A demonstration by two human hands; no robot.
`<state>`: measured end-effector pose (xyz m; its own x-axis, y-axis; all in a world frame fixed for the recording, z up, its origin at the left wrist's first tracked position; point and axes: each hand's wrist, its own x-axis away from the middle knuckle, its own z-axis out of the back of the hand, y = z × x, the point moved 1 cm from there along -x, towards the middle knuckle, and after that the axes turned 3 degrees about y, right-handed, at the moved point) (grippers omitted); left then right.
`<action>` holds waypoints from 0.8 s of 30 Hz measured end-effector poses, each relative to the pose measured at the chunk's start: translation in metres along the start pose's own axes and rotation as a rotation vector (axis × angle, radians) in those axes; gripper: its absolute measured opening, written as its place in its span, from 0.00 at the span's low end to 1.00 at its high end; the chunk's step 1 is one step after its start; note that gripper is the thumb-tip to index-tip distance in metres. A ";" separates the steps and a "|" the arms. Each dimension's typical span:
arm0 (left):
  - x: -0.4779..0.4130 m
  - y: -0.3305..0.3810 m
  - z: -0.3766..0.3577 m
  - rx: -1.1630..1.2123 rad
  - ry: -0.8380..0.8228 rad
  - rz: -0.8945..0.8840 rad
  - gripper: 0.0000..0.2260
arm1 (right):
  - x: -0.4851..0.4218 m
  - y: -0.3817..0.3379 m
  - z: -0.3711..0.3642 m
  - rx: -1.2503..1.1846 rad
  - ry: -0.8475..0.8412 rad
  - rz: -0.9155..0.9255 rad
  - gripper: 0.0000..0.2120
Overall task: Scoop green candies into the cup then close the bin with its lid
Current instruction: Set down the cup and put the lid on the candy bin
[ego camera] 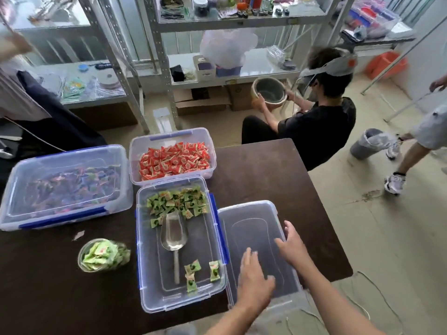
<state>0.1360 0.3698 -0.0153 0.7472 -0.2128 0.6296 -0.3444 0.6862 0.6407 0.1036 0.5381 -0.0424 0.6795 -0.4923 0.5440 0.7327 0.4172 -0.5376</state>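
A clear bin [219, 274] with blue clips stands open at the table's front middle. Green candies [177, 203] are piled at its far end, with a few more near its front. A metal scoop [173, 234] lies inside it, handle toward me. Left of the bin, a clear cup [102, 255] is full of green candies. The clear lid [254, 213] lies flat on the table just right of the bin. My left hand [254, 276] and my right hand [292, 245] hover over the lid, fingers spread, holding nothing.
A bin of red candies [173, 159] stands behind the green one, and a lidded bin of mixed candies [64, 187] sits at the left. The table's right edge [324, 206] is near the lid. One person crouches behind the table; another walks past at the right.
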 end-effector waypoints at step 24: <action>-0.012 -0.060 -0.085 0.096 0.429 0.480 0.46 | -0.031 0.068 -0.013 0.076 -0.086 0.057 0.26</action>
<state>0.1962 0.3906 -0.0984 0.6510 0.4124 0.6373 -0.7311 0.5663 0.3804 0.1322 0.5716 -0.1046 0.7182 -0.4003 0.5691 0.6916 0.5007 -0.5206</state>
